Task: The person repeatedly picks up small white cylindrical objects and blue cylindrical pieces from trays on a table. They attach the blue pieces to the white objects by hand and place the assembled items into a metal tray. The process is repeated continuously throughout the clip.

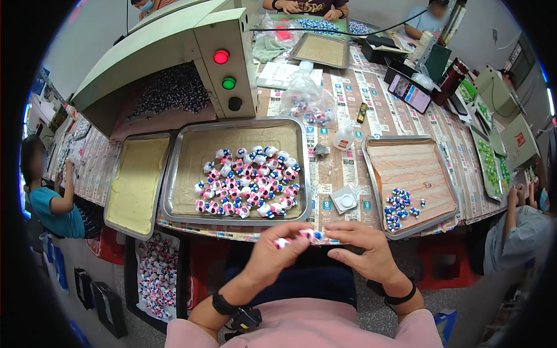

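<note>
My left hand [270, 255] is closed around small toy figures at the table's front edge. One pink, white and blue figure [310, 235] sticks out at its fingertips, and a second pink-and-white piece [282, 242] shows by its knuckles. Facing it, my right hand [364, 253] has its fingers stretched out and its thumb apart, fingertips close to the blue end of the figure; contact is unclear. Beyond my left hand, a metal tray [174, 191] carries many pink, white and blue figures [249, 182]. A paper-lined tray [444, 185] on the right holds smaller blue-and-white pieces [399, 203].
A machine [223, 29] with red and green lights stands at the back left, beside a yellow-lined tray [136, 185]. A white bottle [343, 138], small white device [346, 199], plastic bag [307, 95] and propped phone [409, 93] stand farther back. Other people work around the table.
</note>
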A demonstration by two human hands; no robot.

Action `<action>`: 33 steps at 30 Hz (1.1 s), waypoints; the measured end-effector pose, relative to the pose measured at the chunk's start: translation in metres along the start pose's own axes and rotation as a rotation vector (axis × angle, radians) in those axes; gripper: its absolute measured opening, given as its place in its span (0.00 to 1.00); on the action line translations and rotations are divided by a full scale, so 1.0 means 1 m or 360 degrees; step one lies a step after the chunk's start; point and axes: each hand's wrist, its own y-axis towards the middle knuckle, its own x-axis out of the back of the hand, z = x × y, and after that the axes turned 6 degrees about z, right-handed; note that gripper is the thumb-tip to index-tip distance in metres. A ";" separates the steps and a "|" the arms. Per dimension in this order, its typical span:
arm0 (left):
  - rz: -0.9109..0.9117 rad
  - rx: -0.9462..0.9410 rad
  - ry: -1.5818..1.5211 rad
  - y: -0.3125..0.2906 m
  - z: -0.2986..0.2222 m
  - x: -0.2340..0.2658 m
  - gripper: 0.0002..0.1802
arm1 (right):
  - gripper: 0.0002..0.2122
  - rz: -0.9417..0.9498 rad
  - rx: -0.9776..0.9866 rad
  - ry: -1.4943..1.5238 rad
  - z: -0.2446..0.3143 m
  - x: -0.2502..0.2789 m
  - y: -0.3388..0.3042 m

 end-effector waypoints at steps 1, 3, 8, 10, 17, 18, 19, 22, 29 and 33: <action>-0.0144 -0.0081 0.0271 0.001 -0.009 0.006 0.14 | 0.15 -0.0040 0.0056 -0.0115 0.003 0.003 0.001; -0.0348 -0.0691 0.1156 0.009 -0.023 0.031 0.12 | 0.16 -0.0142 -0.0005 -0.0215 -0.004 0.018 -0.001; -0.0681 -0.0858 0.2064 0.011 -0.052 0.074 0.11 | 0.11 -0.0725 -0.0261 -0.0574 -0.036 0.068 -0.017; -0.0756 -0.0836 0.2211 0.010 -0.054 0.075 0.11 | 0.10 -0.0910 -0.0378 -0.0597 -0.053 0.088 -0.020; -0.0885 -0.0972 0.1985 0.012 -0.044 0.087 0.10 | 0.08 -0.0494 -0.0309 -0.0978 -0.088 0.106 -0.019; -0.0837 -0.0943 0.1893 0.011 -0.040 0.087 0.11 | 0.08 -0.0502 -0.0292 -0.1014 -0.093 0.103 -0.018; -0.0804 -0.0906 0.1811 0.007 -0.037 0.090 0.13 | 0.08 -0.0448 -0.0308 -0.1036 -0.092 0.100 -0.014; -0.0369 -0.0556 0.0764 -0.005 -0.030 0.082 0.19 | 0.07 -0.0312 -0.0374 -0.1136 -0.087 0.099 -0.004; 0.0167 0.0299 -0.0836 -0.001 -0.024 0.017 0.17 | 0.11 -0.0640 -0.0451 -0.0573 -0.067 0.083 -0.001; 0.0265 0.0290 -0.0974 -0.002 -0.009 0.011 0.17 | 0.09 -0.0465 -0.0534 0.0274 -0.055 0.069 -0.007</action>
